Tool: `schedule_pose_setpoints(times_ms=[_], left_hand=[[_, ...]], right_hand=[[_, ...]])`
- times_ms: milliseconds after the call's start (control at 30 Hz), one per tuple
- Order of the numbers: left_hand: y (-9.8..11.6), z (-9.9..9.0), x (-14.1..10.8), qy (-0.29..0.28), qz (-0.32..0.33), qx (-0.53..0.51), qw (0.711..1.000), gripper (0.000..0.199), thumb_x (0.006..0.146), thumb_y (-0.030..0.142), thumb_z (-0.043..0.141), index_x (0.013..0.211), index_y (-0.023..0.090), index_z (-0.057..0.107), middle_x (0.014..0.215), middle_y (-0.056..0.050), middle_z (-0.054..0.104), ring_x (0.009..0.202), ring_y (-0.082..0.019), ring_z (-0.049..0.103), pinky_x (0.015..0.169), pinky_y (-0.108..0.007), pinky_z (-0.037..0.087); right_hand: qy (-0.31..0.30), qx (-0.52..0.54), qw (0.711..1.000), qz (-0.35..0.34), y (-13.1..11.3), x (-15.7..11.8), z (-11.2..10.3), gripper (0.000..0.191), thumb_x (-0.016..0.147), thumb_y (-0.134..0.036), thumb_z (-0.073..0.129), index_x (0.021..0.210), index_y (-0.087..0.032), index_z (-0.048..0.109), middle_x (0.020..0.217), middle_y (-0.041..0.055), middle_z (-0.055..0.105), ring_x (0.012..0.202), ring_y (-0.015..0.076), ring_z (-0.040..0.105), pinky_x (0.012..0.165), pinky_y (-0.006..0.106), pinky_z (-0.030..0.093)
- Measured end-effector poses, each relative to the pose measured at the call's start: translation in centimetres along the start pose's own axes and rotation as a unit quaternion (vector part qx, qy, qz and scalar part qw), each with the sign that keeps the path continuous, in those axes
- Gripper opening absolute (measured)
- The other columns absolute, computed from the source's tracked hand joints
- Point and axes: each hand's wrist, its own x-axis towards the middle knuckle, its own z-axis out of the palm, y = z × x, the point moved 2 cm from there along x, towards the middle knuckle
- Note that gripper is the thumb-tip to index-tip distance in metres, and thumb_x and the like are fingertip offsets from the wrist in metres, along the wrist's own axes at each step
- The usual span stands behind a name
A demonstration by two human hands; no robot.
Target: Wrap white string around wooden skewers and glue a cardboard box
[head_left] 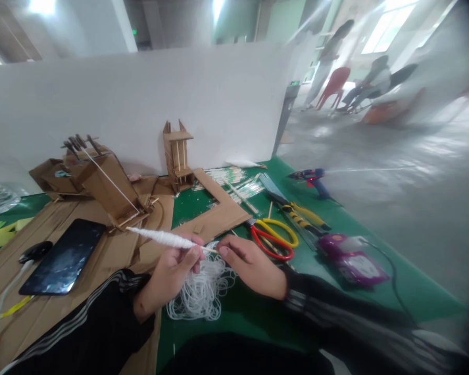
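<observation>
A thin wooden stick wound with white string [162, 238] is held level in front of me, its bare tip pointing left. My left hand [175, 272] pinches the wound part near its right end. With thumb and fingers closed, my right hand [254, 264] grips the bare right end of the stick. Below both hands, a loose tangled heap of white string [197, 299] lies on the green table. Scissors with red and yellow handles [275, 238] rest just beyond my right hand.
Cardboard models [109, 182] stand at the left and back. A phone [64, 255] lies at left on a cardboard sheet. Pliers [310, 214], a utility knife, a purple power strip [352, 260] and a glue gun [310, 179] sit at right. A white panel [140, 109] closes off the back.
</observation>
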Motion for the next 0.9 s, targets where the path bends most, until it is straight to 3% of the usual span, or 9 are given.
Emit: schedule_pose_setpoints(times_ms=[100,233,400,600,733,900], left_hand=[[-0.05,0.03,0.03,0.001,-0.003,-0.003,1.000,0.029,0.086,0.045,0.058,0.095,0.017,0.057,0.066,0.002,0.059,0.055,-0.011,0.054,0.054,-0.023,0.044],[-0.19,0.05,0.11,0.000,0.000,-0.011,1.000,0.029,0.084,0.045,0.059,0.094,0.017,0.056,0.070,0.002,0.061,0.055,-0.011,0.054,0.054,-0.023,0.044],[-0.30,0.00,0.08,-0.009,0.012,-0.015,1.000,0.026,0.087,0.042,0.057,0.096,0.017,0.056,0.070,0.001,0.061,0.056,-0.009,0.055,0.055,-0.022,0.045],[-0.43,0.10,0.09,-0.017,0.002,-0.052,0.999,0.026,0.087,0.042,0.057,0.095,0.017,0.056,0.072,0.001,0.061,0.057,-0.009,0.054,0.056,-0.022,0.045],[-0.33,0.12,0.13,-0.016,-0.003,-0.053,0.998,0.025,0.087,0.042,0.057,0.094,0.018,0.056,0.071,0.002,0.061,0.057,-0.009,0.054,0.056,-0.021,0.044],[-0.29,0.08,0.10,-0.007,-0.008,-0.044,0.999,0.027,0.087,0.044,0.057,0.094,0.017,0.056,0.071,0.001,0.061,0.056,-0.009,0.054,0.056,-0.022,0.044]], right_hand=[[0.004,-0.011,1.000,0.001,0.08,0.05,0.03,0.025,0.094,-0.034,0.046,0.079,-0.017,0.058,0.072,0.0009,0.057,0.066,0.0123,0.050,0.061,0.024,0.041],[0.025,0.008,0.999,0.023,0.06,0.04,0.02,0.019,0.089,-0.036,0.055,0.085,-0.017,0.056,0.071,-0.0006,0.054,0.062,0.0115,0.047,0.055,0.023,0.039],[0.011,0.007,1.000,0.003,0.07,0.02,0.13,0.023,0.094,-0.034,0.046,0.085,-0.017,0.058,0.072,0.0008,0.057,0.064,0.0121,0.050,0.059,0.024,0.041],[0.039,0.000,0.999,0.021,0.05,-0.04,0.04,0.018,0.088,-0.034,0.057,0.083,-0.016,0.058,0.072,0.0005,0.057,0.061,0.0116,0.047,0.054,0.023,0.039],[0.014,0.006,1.000,0.013,-0.09,0.02,0.00,0.020,0.092,-0.035,0.051,0.089,-0.016,0.059,0.074,0.0010,0.057,0.064,0.0121,0.049,0.057,0.023,0.040],[-0.001,-0.018,1.000,-0.009,-0.06,0.06,0.05,0.029,0.095,-0.033,0.045,0.078,-0.015,0.060,0.071,0.0014,0.058,0.065,0.0121,0.050,0.061,0.024,0.040]])
